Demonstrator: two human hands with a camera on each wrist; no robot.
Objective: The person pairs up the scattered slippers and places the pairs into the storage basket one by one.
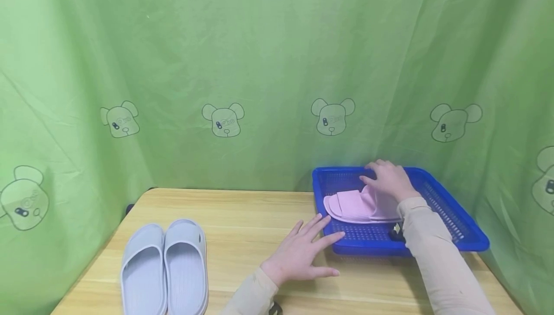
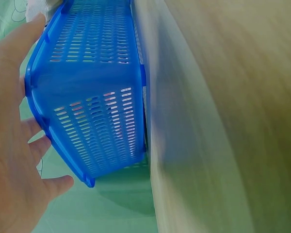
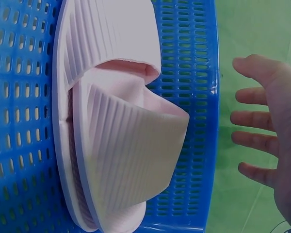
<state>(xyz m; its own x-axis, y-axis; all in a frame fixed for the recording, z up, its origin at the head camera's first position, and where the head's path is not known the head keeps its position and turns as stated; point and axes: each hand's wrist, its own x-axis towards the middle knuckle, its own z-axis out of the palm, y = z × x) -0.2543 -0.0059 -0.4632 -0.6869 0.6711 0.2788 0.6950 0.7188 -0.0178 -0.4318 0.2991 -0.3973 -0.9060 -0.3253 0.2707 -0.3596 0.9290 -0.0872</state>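
Note:
A pair of pink slippers (image 1: 352, 207) lies inside a blue plastic basket (image 1: 368, 248) on the right of the table. In the right wrist view the ribbed straps show, one slipper (image 3: 128, 150) overlapping the other. Over the basket's far side is my right hand (image 1: 389, 179), its fingers (image 3: 254, 118) extended and apart from the slippers in its wrist view. My left hand (image 1: 298, 255) is spread beside the basket's near left corner, holding nothing. From the left wrist, the fingers appear along the basket's rim (image 2: 39, 116).
A pair of grey slippers (image 1: 186, 271) stands side by side on the left of the wooden table (image 1: 242, 223). Behind and around the table hangs a green curtain (image 1: 277, 65) printed with bear heads. The basket sits close to the back curtain.

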